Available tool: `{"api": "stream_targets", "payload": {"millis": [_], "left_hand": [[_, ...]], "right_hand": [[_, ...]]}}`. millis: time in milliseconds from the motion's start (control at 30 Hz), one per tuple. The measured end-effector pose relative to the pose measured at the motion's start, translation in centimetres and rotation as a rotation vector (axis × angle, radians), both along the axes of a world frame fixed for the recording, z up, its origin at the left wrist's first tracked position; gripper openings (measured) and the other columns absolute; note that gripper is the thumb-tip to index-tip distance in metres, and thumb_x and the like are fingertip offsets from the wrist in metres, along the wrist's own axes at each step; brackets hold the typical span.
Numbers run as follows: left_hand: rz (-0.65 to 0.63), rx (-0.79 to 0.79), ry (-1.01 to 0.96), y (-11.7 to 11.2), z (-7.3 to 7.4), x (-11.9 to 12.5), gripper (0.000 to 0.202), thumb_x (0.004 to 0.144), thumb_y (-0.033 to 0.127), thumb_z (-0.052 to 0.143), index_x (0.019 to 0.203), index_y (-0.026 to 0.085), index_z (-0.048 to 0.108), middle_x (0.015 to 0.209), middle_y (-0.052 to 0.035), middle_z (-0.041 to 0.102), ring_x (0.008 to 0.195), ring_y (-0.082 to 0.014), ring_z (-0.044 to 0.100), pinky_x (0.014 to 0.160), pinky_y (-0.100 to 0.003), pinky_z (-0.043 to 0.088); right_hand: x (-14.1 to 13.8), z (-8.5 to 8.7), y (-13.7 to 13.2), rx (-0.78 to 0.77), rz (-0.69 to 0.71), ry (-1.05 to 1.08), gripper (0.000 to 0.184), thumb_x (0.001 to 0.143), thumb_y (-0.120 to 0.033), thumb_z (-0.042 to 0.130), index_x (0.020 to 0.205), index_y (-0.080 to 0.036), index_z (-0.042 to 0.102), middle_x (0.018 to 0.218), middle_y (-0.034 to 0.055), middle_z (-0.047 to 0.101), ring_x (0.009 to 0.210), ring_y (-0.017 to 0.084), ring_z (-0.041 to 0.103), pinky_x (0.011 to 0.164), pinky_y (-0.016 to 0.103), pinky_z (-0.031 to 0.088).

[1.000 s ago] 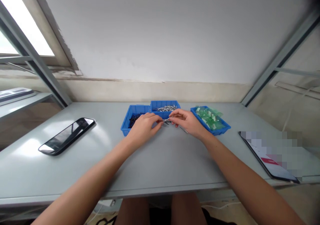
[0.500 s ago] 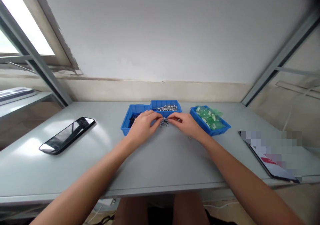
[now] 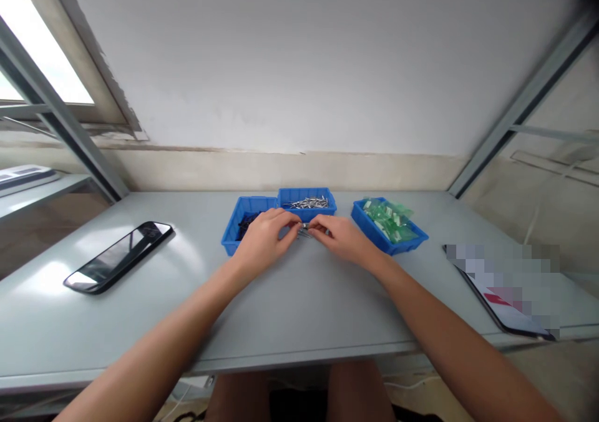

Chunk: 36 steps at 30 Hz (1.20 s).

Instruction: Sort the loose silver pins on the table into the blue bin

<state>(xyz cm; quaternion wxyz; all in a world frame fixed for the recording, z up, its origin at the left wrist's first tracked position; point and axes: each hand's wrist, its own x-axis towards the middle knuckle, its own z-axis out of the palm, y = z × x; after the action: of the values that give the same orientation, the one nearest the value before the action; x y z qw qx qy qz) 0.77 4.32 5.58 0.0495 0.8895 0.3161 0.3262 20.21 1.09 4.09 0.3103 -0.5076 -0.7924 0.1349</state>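
My left hand (image 3: 264, 238) and my right hand (image 3: 337, 236) meet at the middle of the grey table (image 3: 299, 297), fingertips pinched together on small silver metal pins (image 3: 304, 228) lying just in front of the blue trays. Behind my left hand stands a blue tray of dark small parts (image 3: 236, 227). Behind the fingertips is a blue tray of silver pins (image 3: 307, 201). To the right of my right hand is a blue tray of green plastic bags (image 3: 388, 222).
A black phone (image 3: 116, 264) lies face up on the table's left. A tablet or clipboard with a blurred screen (image 3: 505, 284) lies at the right edge. Metal frame posts rise at both back corners. A plain wall stands behind the table.
My right hand has slid left toward my left hand and lower to the table. Both sets of fingertips now close on the pins. The view has shifted slightly.
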Motion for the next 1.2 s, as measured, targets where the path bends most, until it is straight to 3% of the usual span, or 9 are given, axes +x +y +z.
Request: {"api": "stream_targets", "payload": {"millis": [233,567,867,1033,1200], "left_hand": [[0.039,-0.016,0.014,0.0,0.5,0.0,0.017,0.087,0.026,0.047,0.082,0.018,0.060,0.078,-0.0027,0.064,0.076,-0.0165,0.056,0.072,-0.031,0.044],[-0.119,-0.003,0.155,0.1,-0.3,0.1,0.018,0.087,0.024,0.045,0.088,0.018,0.063,0.081,-0.0043,0.063,0.079,-0.0176,0.057,0.073,-0.031,0.045],[0.012,0.070,-0.018,0.0,0.0,0.0,0.018,0.088,0.026,0.047,0.086,0.018,0.064,0.082,-0.0042,0.063,0.078,-0.0168,0.057,0.073,-0.031,0.044],[-0.006,0.085,-0.039,-0.2,0.2,0.0,0.017,0.087,0.025,0.048,0.087,0.018,0.063,0.083,-0.0042,0.062,0.080,-0.0167,0.056,0.074,-0.030,0.044],[-0.029,0.061,0.024,-0.2,0.0,0.1,0.015,0.086,0.022,0.048,0.086,0.019,0.063,0.083,-0.0034,0.063,0.081,-0.0170,0.056,0.075,-0.031,0.043]], "right_hand": [[0.1,0.7,-0.2,0.061,-0.026,0.222,0.018,0.088,-0.032,0.047,0.084,-0.020,0.058,0.079,-0.0002,0.064,0.070,0.012,0.057,0.062,0.022,0.041],[-0.6,1.0,-1.2,0.055,0.045,0.353,0.015,0.086,-0.034,0.050,0.089,-0.021,0.058,0.078,0.0007,0.064,0.071,0.013,0.059,0.065,0.024,0.046],[0.5,0.8,-0.4,0.171,-0.067,0.092,0.019,0.090,-0.031,0.045,0.094,-0.022,0.061,0.083,0.0009,0.067,0.072,0.013,0.059,0.067,0.024,0.042],[0.5,0.2,0.1,0.085,0.044,-0.080,0.020,0.092,-0.029,0.043,0.095,-0.021,0.061,0.091,0.0016,0.068,0.080,0.014,0.061,0.071,0.024,0.041],[0.1,-0.4,0.1,0.023,0.097,-0.119,0.021,0.092,-0.027,0.042,0.096,-0.021,0.061,0.093,0.0024,0.068,0.079,0.014,0.061,0.070,0.024,0.041]]}}
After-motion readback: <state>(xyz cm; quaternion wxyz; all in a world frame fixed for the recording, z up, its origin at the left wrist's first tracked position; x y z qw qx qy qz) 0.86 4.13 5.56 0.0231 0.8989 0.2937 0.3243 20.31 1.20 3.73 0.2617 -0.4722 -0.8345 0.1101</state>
